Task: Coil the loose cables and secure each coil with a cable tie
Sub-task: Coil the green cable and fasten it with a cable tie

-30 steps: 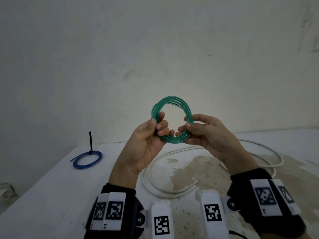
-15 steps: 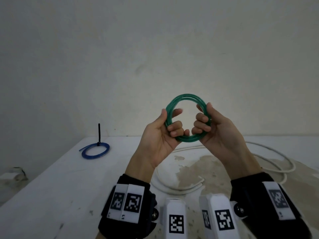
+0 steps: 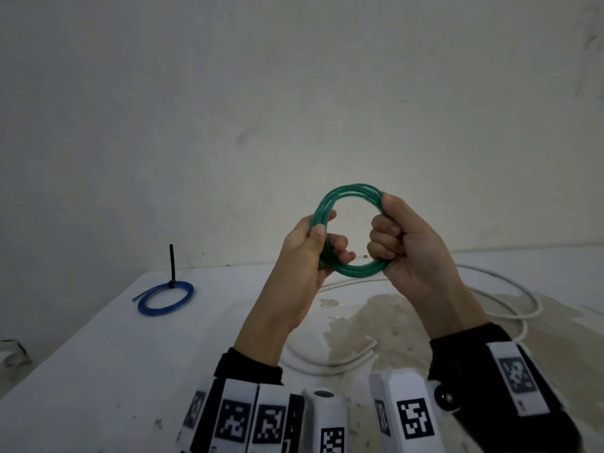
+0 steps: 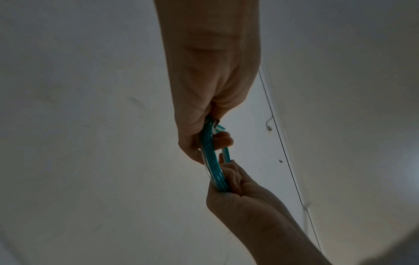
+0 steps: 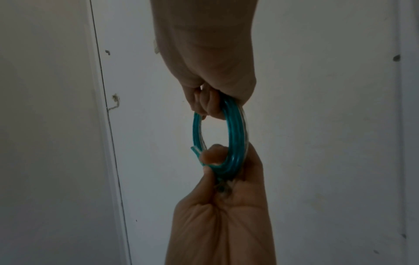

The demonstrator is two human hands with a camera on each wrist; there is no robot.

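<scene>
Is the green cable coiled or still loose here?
Coiled: the green cable forms a tight multi-loop ring, gripped by the left hand and right hand. No tie visible on it.

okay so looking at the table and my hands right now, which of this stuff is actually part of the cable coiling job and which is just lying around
Part of the job:
- green coil, gripped by left hand and right hand
- loose white cable
- blue coil, already tied with a black cable tie

Just lying about:
- small object at the far left edge, too unclear to identify
</scene>
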